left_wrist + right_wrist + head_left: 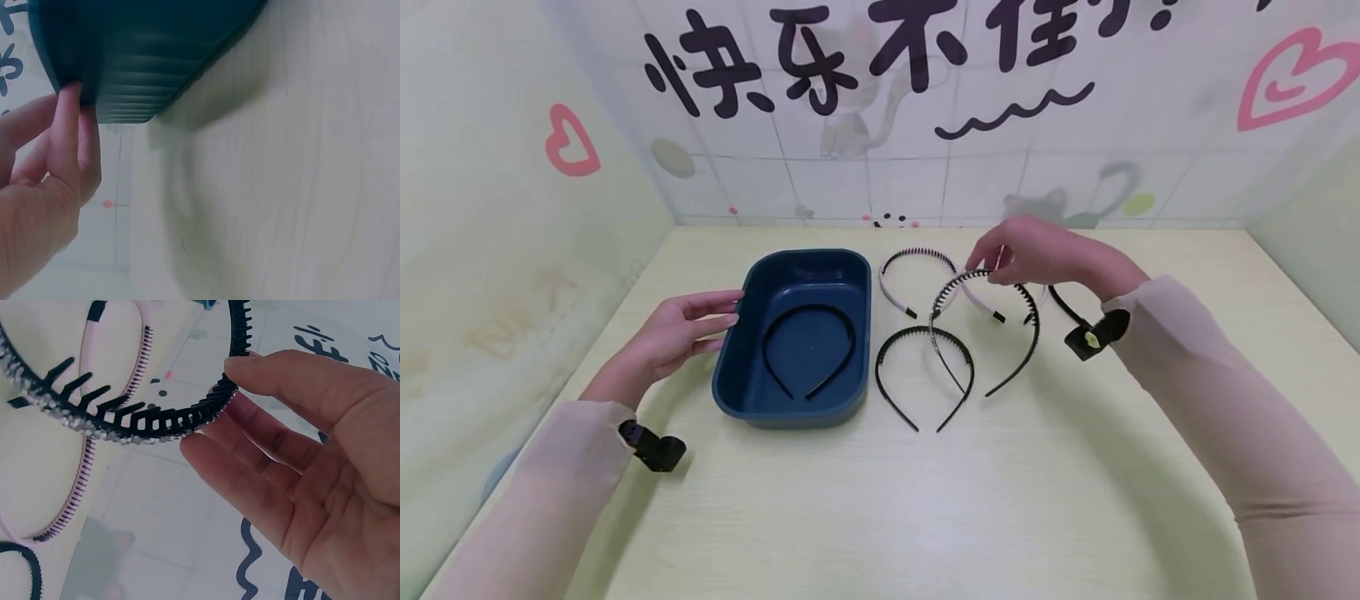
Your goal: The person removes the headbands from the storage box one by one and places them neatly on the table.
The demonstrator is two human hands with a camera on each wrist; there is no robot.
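Observation:
My right hand (pixel 1041 250) pinches the top of a black toothed headband (pixel 1035 327), which hangs with its ends down. In the right wrist view, the outer face of this headband (pixel 106 433) carries sparkling stones, and its comb teeth point inward. My left hand (pixel 673 337) rests its extended fingers against the left side of a dark blue plastic basin (pixel 805 420); the left wrist view shows the fingertips (pixel 70 94) touching it near the rim. Inside the basin lies a plain black headband (pixel 808 307). Another black toothed headband (pixel 925 329) lies on the table, right of the basin.
Two pale pink headbands, one at the left (pixel 883 283) and one partly behind the right hand (pixel 981 308), lie farther back. A black headband (pixel 1063 307) is partly hidden by the right wrist. A wall (pixel 910 192) with lettering closes off the table's far edge.

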